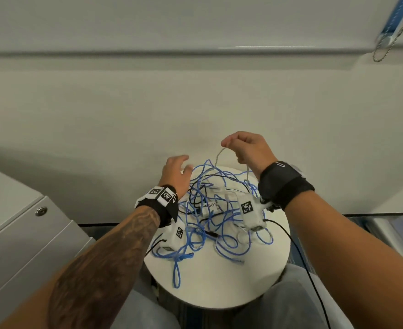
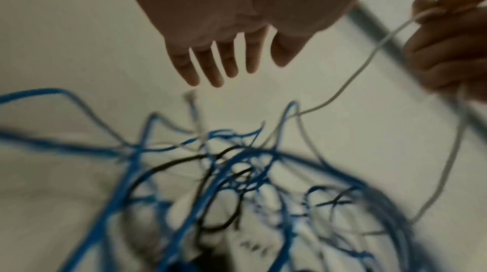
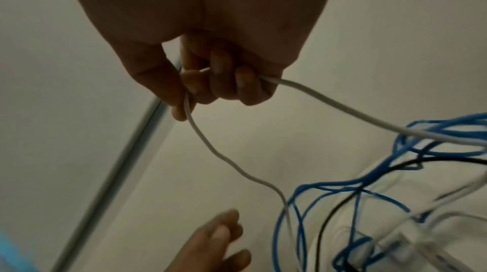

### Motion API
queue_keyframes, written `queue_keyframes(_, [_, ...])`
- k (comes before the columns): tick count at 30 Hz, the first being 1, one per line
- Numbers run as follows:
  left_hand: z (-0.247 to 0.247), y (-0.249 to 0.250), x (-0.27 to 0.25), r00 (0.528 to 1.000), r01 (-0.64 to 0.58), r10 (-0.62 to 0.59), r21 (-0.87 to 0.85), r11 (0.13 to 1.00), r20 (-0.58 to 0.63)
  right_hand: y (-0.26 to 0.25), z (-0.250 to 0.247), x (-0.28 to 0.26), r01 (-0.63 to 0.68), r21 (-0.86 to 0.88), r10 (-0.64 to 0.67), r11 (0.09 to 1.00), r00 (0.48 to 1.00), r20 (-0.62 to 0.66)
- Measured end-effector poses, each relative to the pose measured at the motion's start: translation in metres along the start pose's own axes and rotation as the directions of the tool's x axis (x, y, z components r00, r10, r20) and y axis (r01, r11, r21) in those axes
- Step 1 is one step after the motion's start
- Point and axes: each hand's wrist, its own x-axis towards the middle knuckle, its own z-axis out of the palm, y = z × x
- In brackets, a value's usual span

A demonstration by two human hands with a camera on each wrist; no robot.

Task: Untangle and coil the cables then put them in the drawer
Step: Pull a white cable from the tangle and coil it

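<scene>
place: an office or lab-like workroom.
left of frame: a grey metal cabinet [image 1: 17,224] with a round key lock [image 1: 40,211].
centre: a small round white table [image 1: 222,281] heaped with blue network cables [image 1: 219,224].
upper half: plain pale wall [image 1: 124,103].
upper right: blind cord [image 1: 386,43].
bottom edge: blue carpet.

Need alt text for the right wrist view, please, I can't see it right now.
The right hand pinches a loop of grey cable lifted from a tangle of blue cables and a black cable; the left hand reaches in below, fingers straight.
</scene>
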Motion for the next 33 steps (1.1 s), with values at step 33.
queue_keyframes(33, [-0.041,0.1,-0.058,0.953,0.274,-0.115,-0.641,0.717,0.279,-0.029,-0.002,-0.05,0.005,-0.148,0.058,0.989,0.907,0.418])
